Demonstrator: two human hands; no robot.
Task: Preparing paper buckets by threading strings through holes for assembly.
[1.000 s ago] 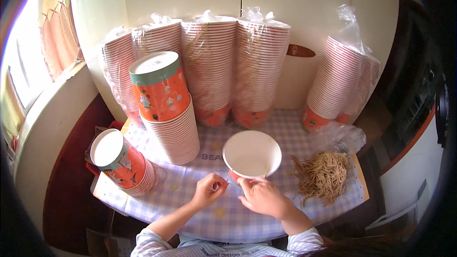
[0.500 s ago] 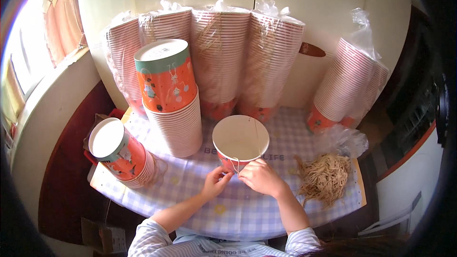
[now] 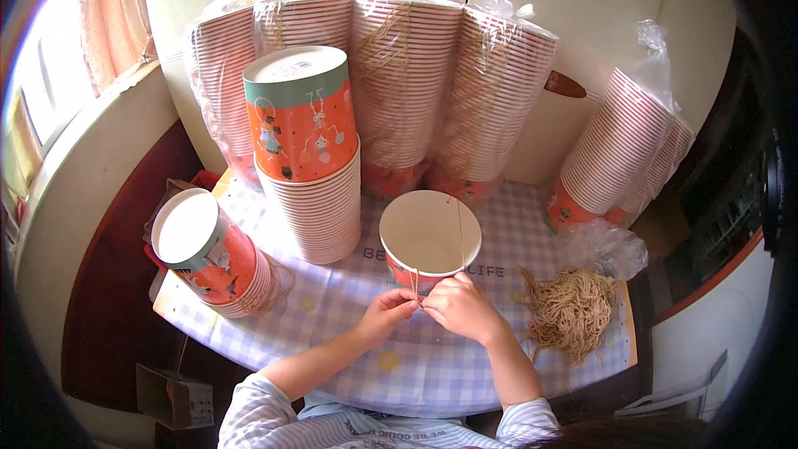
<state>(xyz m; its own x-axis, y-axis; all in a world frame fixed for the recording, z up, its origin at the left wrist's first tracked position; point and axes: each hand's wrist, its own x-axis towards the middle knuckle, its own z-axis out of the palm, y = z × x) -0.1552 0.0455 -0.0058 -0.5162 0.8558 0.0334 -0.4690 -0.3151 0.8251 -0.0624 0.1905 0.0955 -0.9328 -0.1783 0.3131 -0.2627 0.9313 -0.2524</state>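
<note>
An open-topped paper bucket (image 3: 401,271), white inside and reddish with a coloured print outside, stands upright in the middle of the table. A thin beige string (image 3: 416,282) hangs from the near rim, and another length crosses the bucket's mouth from the far rim toward my right hand. Just in front of the bucket, my left hand (image 3: 388,316) pinches the string's lower part between thumb and fingertips. My right hand (image 3: 462,308) is closed on the string too, its fingertips close to the left ones and its knuckles near the rim. Exactly how the string ends cross is too small to tell.
Nested buckets, the top orange-and-green one (image 3: 301,129) upside down, stand behind left; a shorter stack (image 3: 224,262) leans nearer left with strings beside it. Wrapped stacks (image 3: 403,83) line the wall, others (image 3: 611,150) stand right. A string pile (image 3: 573,308) and crumpled plastic (image 3: 603,249) lie right.
The string at the near rim has gone from a loose loop to a straighter, tighter line. Both hands remain together in front of the bucket. The whole view has shifted slightly.
</note>
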